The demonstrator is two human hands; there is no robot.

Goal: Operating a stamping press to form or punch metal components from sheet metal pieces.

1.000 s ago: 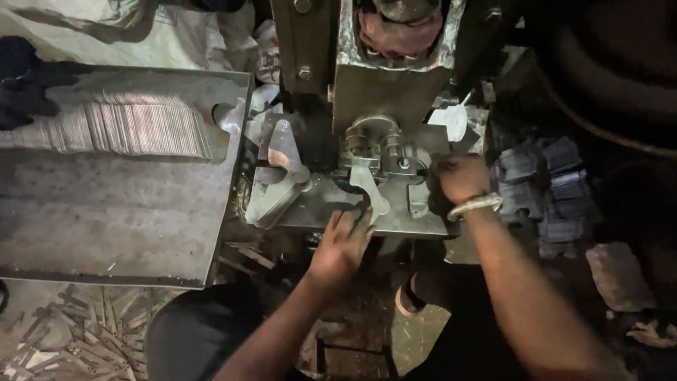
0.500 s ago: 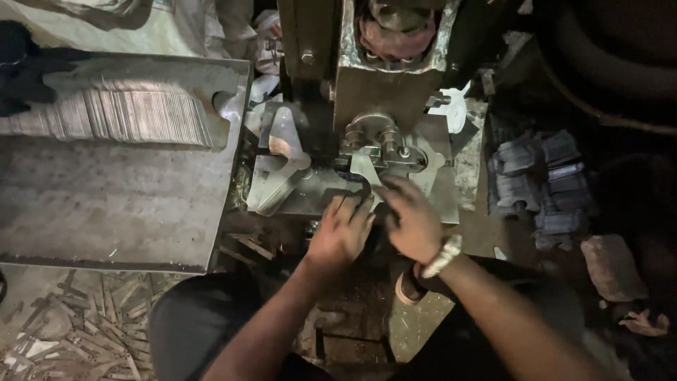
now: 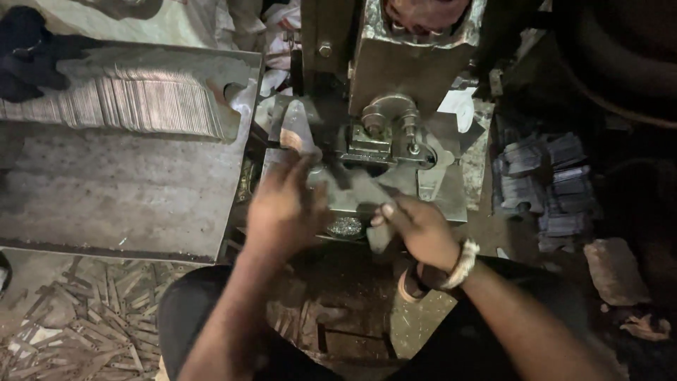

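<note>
Head view, both hands at the grey steel press [image 3: 395, 92].

Left hand [image 3: 285, 208]: fingers spread wide and flat over the front-left part of the press's grey steel bed plate [image 3: 451, 201], just in front of the die [image 3: 388, 134]. It is blurred, and we cannot tell whether anything thin lies under the palm.

Right hand [image 3: 416, 226]: closed on a flat grey metal blank [image 3: 367, 194], one end pinched between thumb and fingers. The blank slants up and left from the hand towards the die opening; its far end sits near the die, but we cannot tell whether it is seated under the tooling.

Stock: a long fanned row of thin grey metal strips [image 3: 113, 106] lies along the far edge of the dark steel bench [image 3: 120, 190] to the left of the press.

A heap of dark pieces [image 3: 543, 183] sits right of the press. Narrow metal offcuts [image 3: 77, 324] litter the floor below the bench's near edge.

Judgement on progress: we read this as mid-cycle, one blank in hand at the die. The bench row looks large, so much stock appears unworked; the right-hand heap suggests a fair number done.
</note>
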